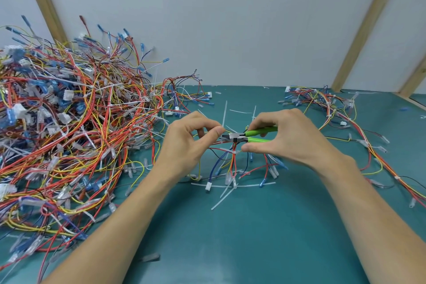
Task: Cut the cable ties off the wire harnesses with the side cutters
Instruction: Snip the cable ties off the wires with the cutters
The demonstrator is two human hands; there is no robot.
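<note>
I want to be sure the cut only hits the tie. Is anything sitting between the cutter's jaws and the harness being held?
Nothing visible does. The side cutters, gripped by the right hand, point their jaws straight at the wire harness pinched by the left hand. The tie itself is too small to make out.

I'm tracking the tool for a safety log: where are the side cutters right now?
In the head view, the side cutters sit just right of centre above the green mat, green handles in the right hand, tip at the left hand holding the harness.

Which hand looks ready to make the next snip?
The right hand: it grips the green-handled side cutters, whose tip points at the wire harness that the left hand pinches.
</note>
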